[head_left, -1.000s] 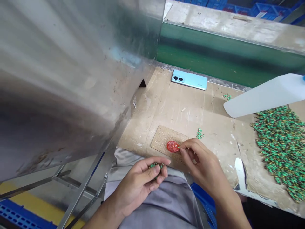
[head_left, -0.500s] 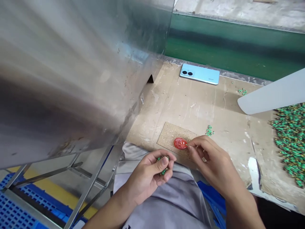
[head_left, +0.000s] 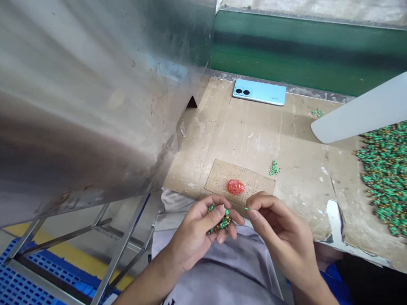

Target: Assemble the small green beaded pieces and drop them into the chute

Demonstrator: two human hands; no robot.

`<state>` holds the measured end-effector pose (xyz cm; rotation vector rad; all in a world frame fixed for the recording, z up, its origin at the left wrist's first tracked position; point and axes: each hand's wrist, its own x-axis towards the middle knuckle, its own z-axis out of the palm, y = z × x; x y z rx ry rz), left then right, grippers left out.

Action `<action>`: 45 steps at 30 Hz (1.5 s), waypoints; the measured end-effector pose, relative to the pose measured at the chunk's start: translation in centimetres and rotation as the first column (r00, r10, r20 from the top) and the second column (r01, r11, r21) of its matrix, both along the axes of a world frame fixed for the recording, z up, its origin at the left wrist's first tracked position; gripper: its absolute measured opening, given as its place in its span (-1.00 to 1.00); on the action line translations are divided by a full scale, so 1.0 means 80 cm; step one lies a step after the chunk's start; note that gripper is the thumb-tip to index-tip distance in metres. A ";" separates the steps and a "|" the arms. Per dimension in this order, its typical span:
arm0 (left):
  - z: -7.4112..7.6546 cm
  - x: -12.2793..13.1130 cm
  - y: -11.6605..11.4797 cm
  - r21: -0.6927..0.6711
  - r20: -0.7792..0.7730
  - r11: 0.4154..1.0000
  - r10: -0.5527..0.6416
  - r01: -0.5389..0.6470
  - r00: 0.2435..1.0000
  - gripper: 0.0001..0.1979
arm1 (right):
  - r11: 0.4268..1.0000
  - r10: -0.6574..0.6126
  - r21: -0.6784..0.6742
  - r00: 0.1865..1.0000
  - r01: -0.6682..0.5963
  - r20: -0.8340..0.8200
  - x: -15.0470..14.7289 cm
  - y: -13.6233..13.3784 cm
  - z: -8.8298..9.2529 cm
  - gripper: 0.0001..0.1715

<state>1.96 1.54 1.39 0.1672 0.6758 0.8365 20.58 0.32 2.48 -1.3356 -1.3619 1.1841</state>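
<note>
My left hand (head_left: 203, 231) is curled around a cluster of small green pieces with yellowish and dark ends (head_left: 225, 221); its thumb rests over them. Between thumb and forefinger, my right hand (head_left: 280, 231) pinches a single tiny green piece (head_left: 246, 208), just right of the left fingertips. A glossy red oval blob (head_left: 235, 187) lies on a speckled brown rectangular board (head_left: 219, 171) just beyond my hands. Neither hand touches the red blob. What exactly the green pieces are, I cannot make out.
A big heap of green pieces (head_left: 386, 178) covers the right side of the table (head_left: 235, 135), under a white tube-like object (head_left: 362, 110). Smaller green clusters (head_left: 274, 168) lie nearby. A light-blue phone (head_left: 259, 92) rests at the back. A large metal panel (head_left: 104, 93) fills the left.
My right hand has drawn back from the red blob toward my left hand, with a green piece in its pinch. The left fingers have loosened, showing more pieces. The view has shifted slightly.
</note>
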 end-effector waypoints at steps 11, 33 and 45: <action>-0.001 0.008 0.000 0.025 -0.088 1.000 0.010 -0.008 0.996 -0.79 | 0.982 -0.053 -0.189 0.979 0.015 -0.199 -0.007 0.005 0.009 -0.75; 0.008 0.003 -0.011 0.403 -0.658 0.891 0.123 0.210 0.743 -0.88 | 0.951 0.079 -0.283 0.984 -0.122 -0.160 0.001 0.008 0.013 -0.69; 0.000 -0.001 -0.016 0.461 -0.655 0.846 0.122 0.266 0.746 -0.86 | 0.932 0.154 -0.313 0.981 -0.185 -0.120 0.004 0.012 0.017 -0.72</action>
